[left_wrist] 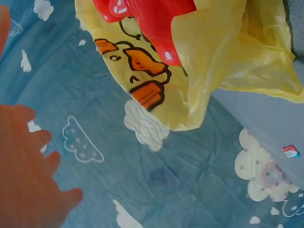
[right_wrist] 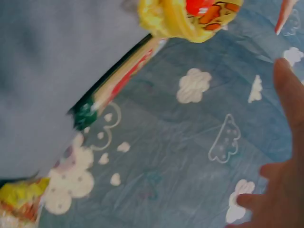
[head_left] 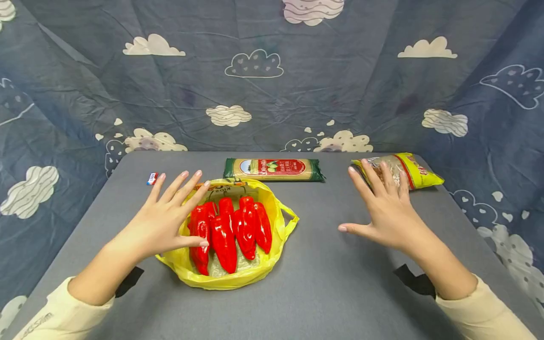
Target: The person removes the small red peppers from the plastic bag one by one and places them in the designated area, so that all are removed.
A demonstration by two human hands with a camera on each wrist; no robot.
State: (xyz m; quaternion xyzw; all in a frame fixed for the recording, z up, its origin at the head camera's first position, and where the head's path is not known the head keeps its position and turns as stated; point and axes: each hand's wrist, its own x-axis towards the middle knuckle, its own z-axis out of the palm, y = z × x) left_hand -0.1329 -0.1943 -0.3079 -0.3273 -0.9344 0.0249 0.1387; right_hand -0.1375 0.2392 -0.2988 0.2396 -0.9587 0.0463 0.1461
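Left hand (head_left: pixel 165 225) and right hand (head_left: pixel 388 218), apart from each other, both raised over a grey table (head_left: pixel 323 288) with fingers straight and spread. A yellow plastic bag (head_left: pixel 278 236) stands between the hands, nearer the left, its mouth upward; red peppers (head_left: pixel 223 245) lie inside. In the head view the left thumb overlaps the bag; the left wrist view shows a cartoon print on its side. Beyond and between the hands lies a spaghetti packet (head_left: pixel 274 170). A yellow-and-clear food packet (head_left: pixel 420 174) lies beyond the right fingertips, a small wrapper (head_left: pixel 152 178) just beyond the left.
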